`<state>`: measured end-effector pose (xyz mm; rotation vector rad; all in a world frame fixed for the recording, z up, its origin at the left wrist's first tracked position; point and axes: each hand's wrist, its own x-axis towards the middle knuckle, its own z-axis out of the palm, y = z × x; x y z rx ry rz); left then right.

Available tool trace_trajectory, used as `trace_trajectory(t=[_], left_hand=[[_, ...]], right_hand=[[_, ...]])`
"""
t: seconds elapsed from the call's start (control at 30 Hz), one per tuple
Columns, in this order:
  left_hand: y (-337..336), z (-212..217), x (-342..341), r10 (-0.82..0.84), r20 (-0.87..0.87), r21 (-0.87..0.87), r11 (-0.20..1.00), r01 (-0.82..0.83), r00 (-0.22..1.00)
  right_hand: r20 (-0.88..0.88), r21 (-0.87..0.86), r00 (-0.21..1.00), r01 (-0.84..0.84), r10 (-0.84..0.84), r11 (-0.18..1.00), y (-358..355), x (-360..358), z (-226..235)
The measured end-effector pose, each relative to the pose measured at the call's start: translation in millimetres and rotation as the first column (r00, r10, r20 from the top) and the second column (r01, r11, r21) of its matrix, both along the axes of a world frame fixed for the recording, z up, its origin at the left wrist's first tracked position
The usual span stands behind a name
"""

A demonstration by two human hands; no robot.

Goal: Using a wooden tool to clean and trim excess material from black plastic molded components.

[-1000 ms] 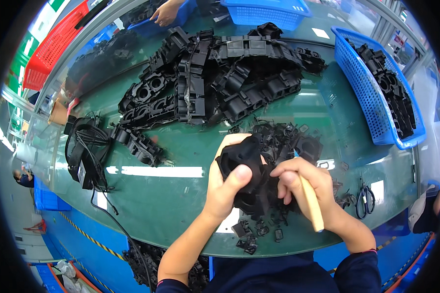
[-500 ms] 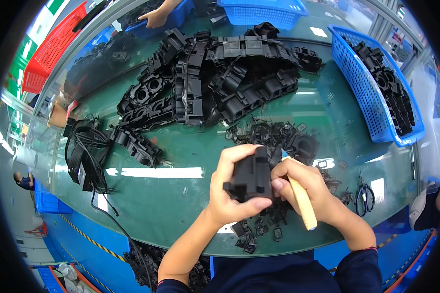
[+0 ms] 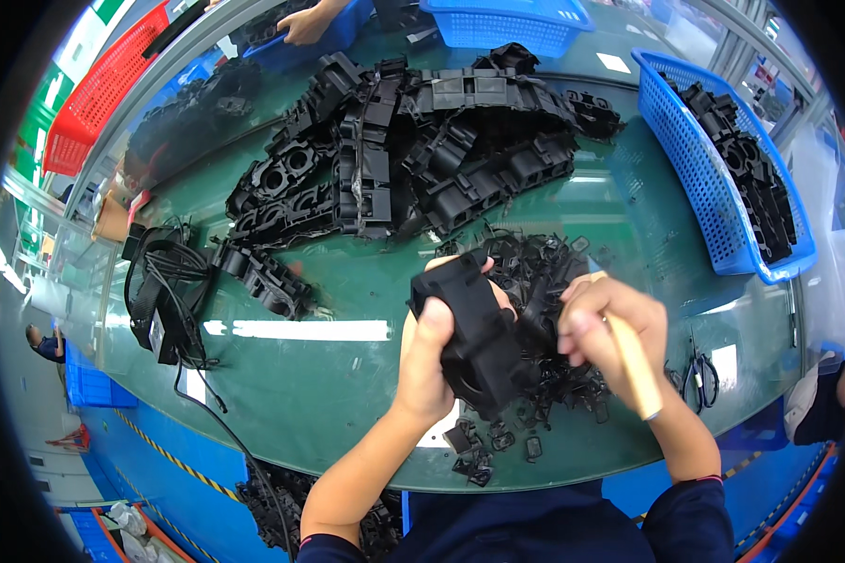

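My left hand is closed round a black moulded plastic part, with the thumb on its near side. The part is tilted, and a round opening shows at its lower end. Just to its right, my right hand grips a yellow-handled trimming knife like a pen. Motion blurs this hand, and the knife's tip cannot be made out; it appears apart from the part. Beneath and beyond both hands lies a heap of small black plastic scraps, partly hidden by them.
A large pile of black moulded parts covers the table's far middle. A blue basket of parts stands at right, near scissor-like snips. Coiled black cable lies left. Another person's hand is at a blue bin beyond.
My left hand has turned the black part over, so its round opening now shows. My right hand has moved right with the knife, away from the part. The other person's hand has shifted slightly.
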<state>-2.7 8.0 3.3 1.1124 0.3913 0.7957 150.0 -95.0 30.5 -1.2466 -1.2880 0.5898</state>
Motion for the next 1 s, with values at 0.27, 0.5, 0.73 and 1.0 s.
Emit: trace_trajectory(t=[0.27,0.5,0.73,1.0], left_hand=[[7.5,-2.1,-4.4,-0.095,0.147,-0.372,0.917,0.144,0.985],[-0.2,8.4,0.2,0.154,0.051,-0.344,0.93,-0.128,0.987],[-5.7,4.3,1.9,0.296,0.063,-0.059,0.954,-0.293,0.953],[-1.6,-3.0,0.2,0.233,0.122,0.058,0.969,-0.242,0.965]], right_hand=[[0.347,0.087,0.935,-0.104,0.067,0.991,5.2,-15.3,0.2],[0.491,0.145,0.859,0.082,-0.144,0.986,4.7,-18.1,-3.5],[0.604,0.192,0.777,0.074,-0.178,0.979,5.7,-22.0,-9.8],[0.347,0.098,0.93,0.092,-0.121,0.991,4.9,-23.8,-8.3]])
